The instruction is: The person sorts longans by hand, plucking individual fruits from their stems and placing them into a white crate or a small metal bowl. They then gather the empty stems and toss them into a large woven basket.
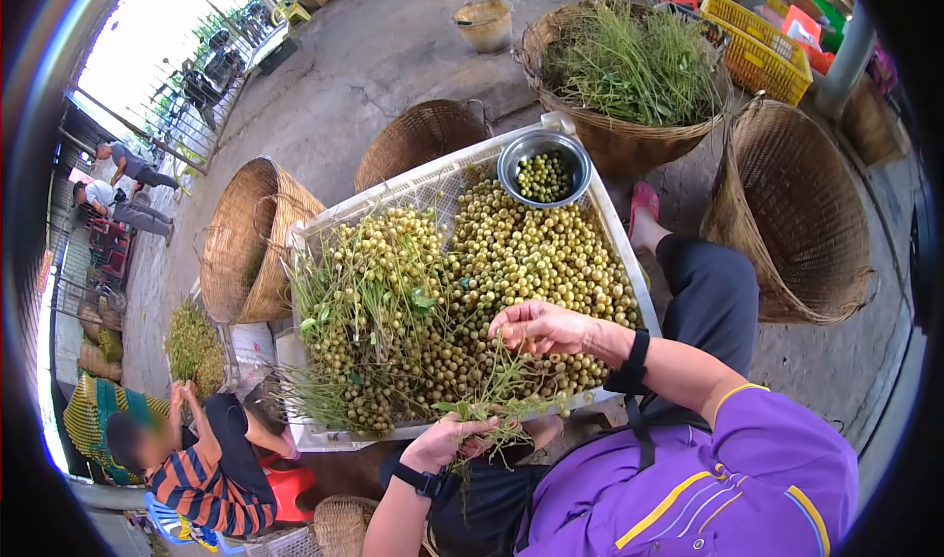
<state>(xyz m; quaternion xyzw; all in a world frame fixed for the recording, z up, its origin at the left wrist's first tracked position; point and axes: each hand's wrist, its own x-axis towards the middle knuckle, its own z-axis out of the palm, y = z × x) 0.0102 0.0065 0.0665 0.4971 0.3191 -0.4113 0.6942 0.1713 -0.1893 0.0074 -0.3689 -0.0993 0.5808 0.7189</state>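
A white plastic tray (644, 301) in front of me holds many small round yellow-brown fruits that look like longans (531, 247). On its left part lie fruit clusters (379, 262) still on green stems. My left hand (454, 443), at the tray's near edge, is closed around a bunch of thin green stems (503, 392). Over the loose fruits, my right hand (543, 328) has its fingers pinched together, just above the stem tips; whether a fruit is between them is hidden. A metal bowl (505, 172) of smaller greenish fruits rests at the tray's far right corner.
Wicker baskets stand around the tray: one on the left (231, 242), one behind (408, 139), one on the right (787, 213). A wide basket (629, 144) is heaped with stripped stems (629, 60). A person in a striped shirt (211, 488) sits at the lower left, handling fruit clusters (192, 346).
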